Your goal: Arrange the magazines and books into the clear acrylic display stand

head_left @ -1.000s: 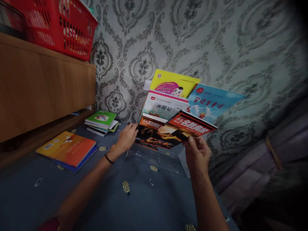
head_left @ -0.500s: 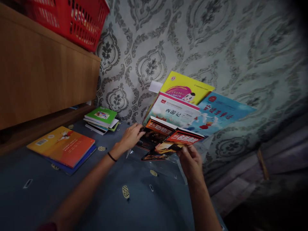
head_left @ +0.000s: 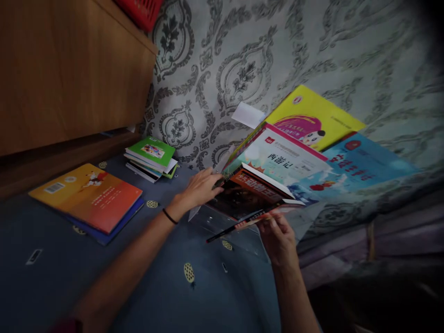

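Note:
My right hand grips a thin red-and-black book by its near edge, tilted almost flat so only its edge shows. It sits low in front of a clear stand against the wall. My left hand rests on the left edge of a dark orange-titled book in that stand. Behind it lean a white book, a yellow book and a blue book.
A green-topped stack of books lies by the wall to the left. An orange book on a blue one lies on the blue patterned cloth. A wooden cabinet fills the upper left, with a red basket on it.
My right hand has lowered the red-and-black book and tipped it from cover-up to nearly edge-on. The view has swung downward and the red basket has almost left the frame.

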`<action>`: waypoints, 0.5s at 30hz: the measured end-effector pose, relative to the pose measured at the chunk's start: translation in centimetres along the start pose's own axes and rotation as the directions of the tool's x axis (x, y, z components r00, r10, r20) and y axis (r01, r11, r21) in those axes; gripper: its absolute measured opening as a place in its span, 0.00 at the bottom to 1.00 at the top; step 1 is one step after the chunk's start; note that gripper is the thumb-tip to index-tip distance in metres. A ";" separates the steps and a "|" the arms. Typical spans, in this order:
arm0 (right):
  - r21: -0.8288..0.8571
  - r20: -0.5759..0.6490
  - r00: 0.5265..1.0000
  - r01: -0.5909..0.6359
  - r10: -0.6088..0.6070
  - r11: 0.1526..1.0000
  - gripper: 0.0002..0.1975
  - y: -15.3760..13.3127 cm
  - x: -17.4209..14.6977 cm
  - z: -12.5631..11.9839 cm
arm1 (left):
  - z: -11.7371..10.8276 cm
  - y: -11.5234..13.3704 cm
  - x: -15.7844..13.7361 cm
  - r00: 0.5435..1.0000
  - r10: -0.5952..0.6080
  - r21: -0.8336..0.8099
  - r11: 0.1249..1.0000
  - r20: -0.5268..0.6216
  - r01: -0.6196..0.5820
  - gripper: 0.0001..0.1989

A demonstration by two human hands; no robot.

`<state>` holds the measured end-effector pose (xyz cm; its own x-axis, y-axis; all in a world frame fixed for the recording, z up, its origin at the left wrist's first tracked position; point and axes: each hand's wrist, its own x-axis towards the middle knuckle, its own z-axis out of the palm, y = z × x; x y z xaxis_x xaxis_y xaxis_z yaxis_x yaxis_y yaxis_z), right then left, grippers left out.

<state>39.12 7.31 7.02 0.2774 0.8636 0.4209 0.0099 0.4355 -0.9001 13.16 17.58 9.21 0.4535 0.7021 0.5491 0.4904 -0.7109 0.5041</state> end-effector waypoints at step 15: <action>-0.164 -0.202 0.948 0.215 -0.246 0.963 0.17 -0.5 -0.2 1.6 | -2.9 -0.9 0.1 0.989 0.145 -0.246 0.960 0.022 -0.135 0.15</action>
<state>37.47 7.31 7.58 0.4546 0.6605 0.5975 0.2263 0.5632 -0.7947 10.64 18.19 10.73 0.5358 0.5923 0.6018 0.2267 -0.7874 0.5732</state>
